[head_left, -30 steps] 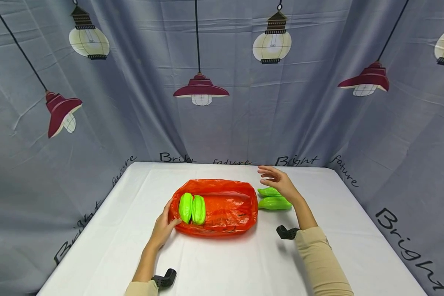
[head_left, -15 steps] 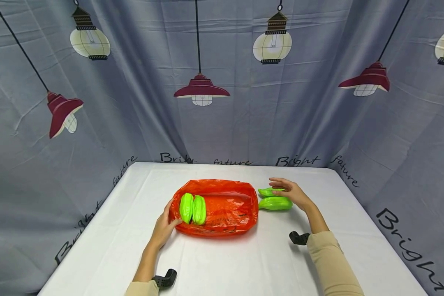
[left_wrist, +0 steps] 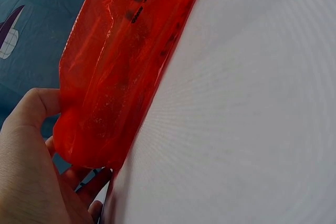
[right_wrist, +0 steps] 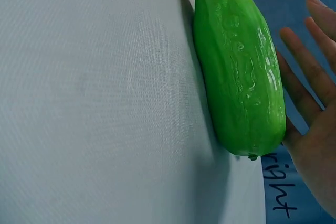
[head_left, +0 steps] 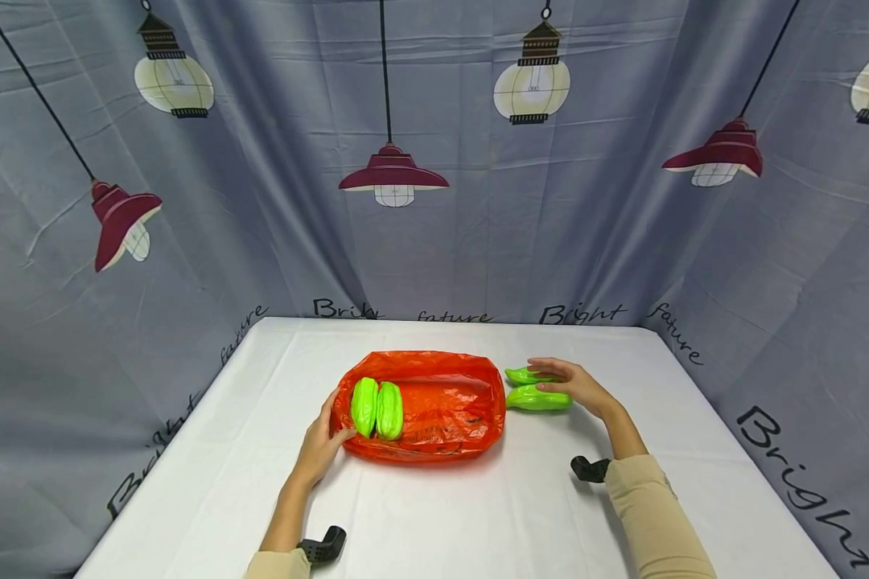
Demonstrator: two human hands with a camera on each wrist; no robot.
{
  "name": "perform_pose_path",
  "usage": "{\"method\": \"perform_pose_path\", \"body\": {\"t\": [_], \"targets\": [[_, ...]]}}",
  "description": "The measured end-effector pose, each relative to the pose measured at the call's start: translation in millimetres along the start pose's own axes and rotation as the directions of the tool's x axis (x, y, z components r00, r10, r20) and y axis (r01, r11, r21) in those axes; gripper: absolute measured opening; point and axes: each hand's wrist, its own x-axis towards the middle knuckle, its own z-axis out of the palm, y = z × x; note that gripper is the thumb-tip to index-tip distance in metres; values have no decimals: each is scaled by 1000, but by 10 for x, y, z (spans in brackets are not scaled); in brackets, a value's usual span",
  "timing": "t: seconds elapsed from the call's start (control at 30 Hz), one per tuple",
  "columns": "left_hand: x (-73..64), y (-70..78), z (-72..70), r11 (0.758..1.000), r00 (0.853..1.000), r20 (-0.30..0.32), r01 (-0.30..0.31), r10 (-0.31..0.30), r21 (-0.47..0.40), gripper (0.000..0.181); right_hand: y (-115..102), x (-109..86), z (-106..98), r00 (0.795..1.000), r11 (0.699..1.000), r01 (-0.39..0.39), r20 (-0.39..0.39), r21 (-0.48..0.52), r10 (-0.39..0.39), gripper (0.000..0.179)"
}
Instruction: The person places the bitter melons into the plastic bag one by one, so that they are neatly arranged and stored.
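Note:
In the head view, a red plastic bag [head_left: 445, 410] lies spread with its mouth upward. Inside its left end, two bright green peppers [head_left: 389, 410] lie side by side. The person's left hand [head_left: 319, 446] holds the bag's left end; in the left wrist view its thumb [left_wrist: 44, 100] touches the bag's edge while the other fingers go partly hidden behind it. Right of the bag lie two more green peppers, a near one [head_left: 536, 398] and a far one [head_left: 519, 376]. The right hand [head_left: 582, 390] hovers over these with fingers extended, partly covering the far pepper.
A white cloth-covered table [head_left: 434, 523] bears everything. Behind and beside it hangs a grey-blue curtain [head_left: 442, 249] printed with lamps and lettering. Each wrist carries a black camera mount, such as the one on the right wrist [head_left: 589, 469].
The right hand has moved right and down, from above the far side of the loose peppers to close over them. The left hand, the bag and all the peppers have stayed in place.

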Motion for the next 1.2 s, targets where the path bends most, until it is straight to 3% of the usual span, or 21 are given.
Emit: {"method": "perform_pose_path", "body": {"t": [0.1, 0.43, 0.93, 1.2], "targets": [[1, 6, 1, 1000, 1000, -3, -2, 2, -4, 75, -13, -6, 15, 1000, 1000, -13, 16, -7, 14, 55], [0, -6, 3, 1000, 1000, -10, -7, 7, 1, 75, 252, 38, -14, 1000, 998, -29, 11, -59, 30, 55], [0, -8, -6, 1000, 1000, -7, -9, 9, 0, 76, 275, 28, -63, 996, 996, -19, 86, -86, 27, 50], [-2, -10, -5, 1000, 1000, -6, -9, 9, -1, 76, 275, 9, -64, 993, 992, -54, 102, -113, 66, 48]]}}
